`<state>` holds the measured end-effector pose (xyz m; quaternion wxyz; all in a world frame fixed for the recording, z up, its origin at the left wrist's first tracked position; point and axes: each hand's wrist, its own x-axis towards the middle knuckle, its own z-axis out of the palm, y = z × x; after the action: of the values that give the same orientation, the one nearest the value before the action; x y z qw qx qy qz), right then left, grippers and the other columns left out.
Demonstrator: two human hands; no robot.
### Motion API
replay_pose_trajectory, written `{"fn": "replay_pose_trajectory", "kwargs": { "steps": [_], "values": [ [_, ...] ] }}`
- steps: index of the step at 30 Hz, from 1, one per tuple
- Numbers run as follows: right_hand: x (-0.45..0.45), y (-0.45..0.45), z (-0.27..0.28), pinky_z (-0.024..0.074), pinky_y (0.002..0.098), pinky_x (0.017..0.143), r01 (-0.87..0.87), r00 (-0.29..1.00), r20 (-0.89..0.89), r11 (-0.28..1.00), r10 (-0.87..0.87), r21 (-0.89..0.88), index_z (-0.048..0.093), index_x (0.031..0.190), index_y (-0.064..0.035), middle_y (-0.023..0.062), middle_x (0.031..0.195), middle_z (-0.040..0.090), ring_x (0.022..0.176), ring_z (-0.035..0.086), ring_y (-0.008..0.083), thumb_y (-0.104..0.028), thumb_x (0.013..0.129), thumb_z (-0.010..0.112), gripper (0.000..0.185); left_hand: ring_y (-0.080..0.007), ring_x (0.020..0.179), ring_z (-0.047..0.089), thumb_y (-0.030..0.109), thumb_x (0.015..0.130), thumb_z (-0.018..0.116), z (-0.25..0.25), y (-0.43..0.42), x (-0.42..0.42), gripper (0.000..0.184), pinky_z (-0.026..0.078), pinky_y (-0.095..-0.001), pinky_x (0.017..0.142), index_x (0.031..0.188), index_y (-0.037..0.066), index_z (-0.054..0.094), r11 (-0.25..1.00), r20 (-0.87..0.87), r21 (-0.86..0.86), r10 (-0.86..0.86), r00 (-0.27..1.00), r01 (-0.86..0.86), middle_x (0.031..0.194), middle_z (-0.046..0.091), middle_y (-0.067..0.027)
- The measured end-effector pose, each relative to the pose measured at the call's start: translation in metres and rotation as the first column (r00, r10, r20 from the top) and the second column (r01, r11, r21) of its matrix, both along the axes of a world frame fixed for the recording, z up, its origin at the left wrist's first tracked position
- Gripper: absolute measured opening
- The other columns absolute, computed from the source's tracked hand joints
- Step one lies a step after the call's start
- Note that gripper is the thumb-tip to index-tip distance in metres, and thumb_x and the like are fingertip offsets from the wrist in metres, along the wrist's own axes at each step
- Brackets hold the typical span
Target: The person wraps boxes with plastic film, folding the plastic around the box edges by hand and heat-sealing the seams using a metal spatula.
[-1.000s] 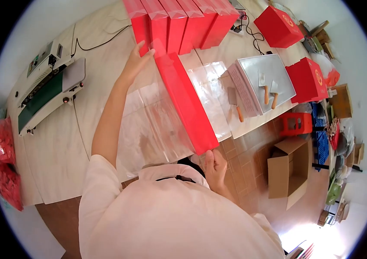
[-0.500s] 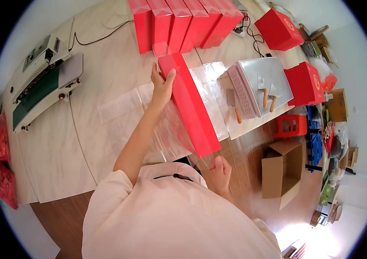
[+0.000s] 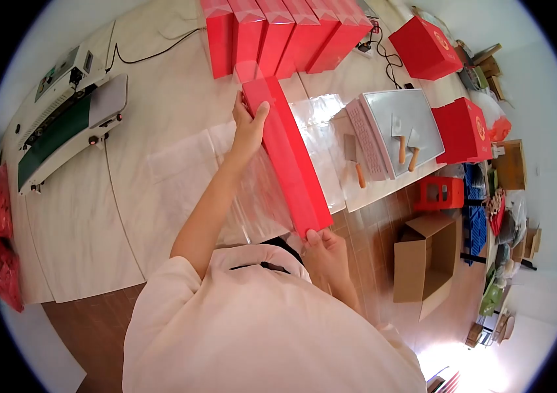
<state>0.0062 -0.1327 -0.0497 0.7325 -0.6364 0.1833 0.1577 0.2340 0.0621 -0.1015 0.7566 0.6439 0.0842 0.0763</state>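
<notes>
A long red box (image 3: 288, 157) in clear film lies slanted across the table, its near end at the table's front edge. My left hand (image 3: 249, 124) grips it near its far end, thumb on top and fingers at the left side. At the near end, the fingertips of my right hand (image 3: 325, 252) are pinched against the box's lower corner. A loose flap of clear film (image 3: 247, 71) sticks out past the far end. Clear plastic sheets (image 3: 193, 173) lie flat under and beside the box. Several wrapped red boxes (image 3: 247, 42) stand in a row behind it.
A sealing machine (image 3: 72, 124) with a green belt stands at the left. To the right are a scraper (image 3: 350, 148), a metal-topped box (image 3: 399, 118) with two more scrapers, and two red boxes. An open carton (image 3: 426, 262) and a red stool (image 3: 439, 192) stand on the floor.
My left hand has come down from the film at the far end to grip the box's side. My right hand drew back from the near end, then returned to it.
</notes>
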Motion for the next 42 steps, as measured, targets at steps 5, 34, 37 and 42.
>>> {"fn": "replay_pose_trajectory", "kwargs": {
  "steps": [5, 34, 37, 42],
  "values": [
    [0.001, 0.001, 0.001, 0.0448, 0.0262, 0.073, -0.068, 0.992, 0.091, 0.987, 0.082, -0.149, 0.061, 0.077, 0.0002, 0.0041, 0.081, 0.066, 0.077, 0.056, 0.0102, -0.026, 0.096, 0.06, 0.033, -0.0318, 0.139, 0.024, 0.043, 0.092, 0.059, 0.005, -0.002, -0.001, 0.091, 0.022, -0.0393, 0.114, 0.148, -0.007, 0.008, 0.999, 0.017, -0.045, -0.019, 1.0, 0.02, 0.148, 0.017, -0.0234],
    [0.116, 0.089, 0.022, 0.0456, 0.044, 0.078, 0.076, 0.813, 0.138, 0.131, 0.565, -0.988, 0.029, 0.15, -0.023, 0.0215, 0.102, 0.048, 0.091, 0.053, 0.0353, -0.027, 0.069, 0.073, 0.093, -0.0252, 0.145, 0.017, 0.066, 0.091, 0.04, -0.1, 0.069, -0.051, 0.084, 0.012, -0.0469, 0.115, 0.152, 0.016, 0.014, 0.963, -0.315, -0.25, 0.013, 0.949, -0.096, 0.157, 0.018, -0.0093],
    [0.104, 0.099, 0.03, 0.0457, 0.0444, 0.08, -0.006, 0.799, 0.107, 0.185, 0.592, -0.983, 0.031, 0.149, -0.0242, 0.0218, 0.103, 0.049, 0.091, 0.053, 0.0357, -0.028, 0.069, 0.073, 0.09, -0.0253, 0.142, 0.025, 0.063, 0.092, 0.043, -0.17, 0.117, -0.093, 0.082, 0.019, -0.0456, 0.113, 0.151, 0.013, 0.018, 0.984, -0.624, -0.176, -0.079, 0.777, -0.041, 0.155, 0.026, -0.0113],
    [0.091, 0.088, 0.041, 0.0461, 0.0449, 0.083, -0.144, 0.634, 0.104, 0.249, 0.766, -0.958, 0.036, 0.147, -0.023, 0.0215, 0.107, 0.049, 0.091, 0.053, 0.0368, -0.032, 0.071, 0.073, 0.085, -0.0266, 0.132, 0.04, 0.049, 0.097, 0.043, -0.217, 0.159, -0.137, 0.066, 0.034, -0.0423, 0.106, 0.147, 0.01, 0.027, 0.901, -0.621, -0.353, -0.025, 0.784, -0.251, 0.145, 0.041, -0.0144]
  ]
}}
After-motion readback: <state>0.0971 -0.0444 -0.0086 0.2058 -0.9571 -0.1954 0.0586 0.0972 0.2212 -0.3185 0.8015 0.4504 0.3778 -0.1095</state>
